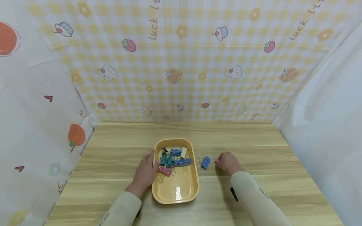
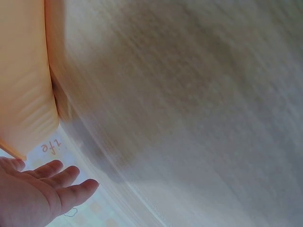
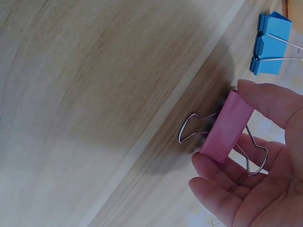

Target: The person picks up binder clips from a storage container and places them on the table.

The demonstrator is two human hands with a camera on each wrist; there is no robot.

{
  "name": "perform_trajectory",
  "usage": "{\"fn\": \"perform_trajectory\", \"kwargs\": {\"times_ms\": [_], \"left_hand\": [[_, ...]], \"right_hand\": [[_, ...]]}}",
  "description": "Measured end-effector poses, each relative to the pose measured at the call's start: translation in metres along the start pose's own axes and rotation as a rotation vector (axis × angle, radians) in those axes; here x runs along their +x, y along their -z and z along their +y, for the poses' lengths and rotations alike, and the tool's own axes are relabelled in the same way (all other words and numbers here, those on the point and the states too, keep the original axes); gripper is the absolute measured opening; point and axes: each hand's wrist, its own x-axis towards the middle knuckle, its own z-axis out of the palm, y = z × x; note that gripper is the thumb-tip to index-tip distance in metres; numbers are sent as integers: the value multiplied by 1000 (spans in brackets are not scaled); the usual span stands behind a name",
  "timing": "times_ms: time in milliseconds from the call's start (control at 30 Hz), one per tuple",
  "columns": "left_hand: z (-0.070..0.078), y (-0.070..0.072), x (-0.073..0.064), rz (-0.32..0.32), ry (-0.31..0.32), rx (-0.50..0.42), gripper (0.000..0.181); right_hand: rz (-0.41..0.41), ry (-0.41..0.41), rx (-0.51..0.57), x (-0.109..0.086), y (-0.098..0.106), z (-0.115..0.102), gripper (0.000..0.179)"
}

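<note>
My right hand (image 1: 228,162) pinches a pink binder clip (image 3: 228,126) by its ends between thumb and fingers, close to the wooden table; both wire handles show in the right wrist view. Just left of it on the table lies a blue binder clip (image 1: 205,162). At the left side of an orange-yellow tray (image 1: 176,188), my left hand (image 1: 145,172) rests against the rim, its fingers extended in the left wrist view. Several binder clips are in the tray's upper half: blue (image 1: 176,152), green (image 1: 163,159), yellow (image 1: 183,152) and pink (image 1: 165,171).
The wood-grain table (image 1: 254,135) reaches back to a yellow checked cloth (image 1: 198,91). White cloth walls (image 1: 325,116) stand at the left and right sides. The tray's raised rim surrounds the clips inside.
</note>
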Motion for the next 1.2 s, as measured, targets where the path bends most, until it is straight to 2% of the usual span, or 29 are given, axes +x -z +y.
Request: {"fn": "perform_trajectory", "kwargs": {"times_ms": [367,933,1200], "left_hand": [[-3,-4,-1,6,-16,5,63],[-4,-3,3,1,-23,6,63],[-3,0,3,1,-18,-3,63]], "right_hand": [[-21,-25,-12,-1,-3,5,17],[-8,-10,-47,1,0,3,23],[31,-3,-20,-2,6,-7,59]]}}
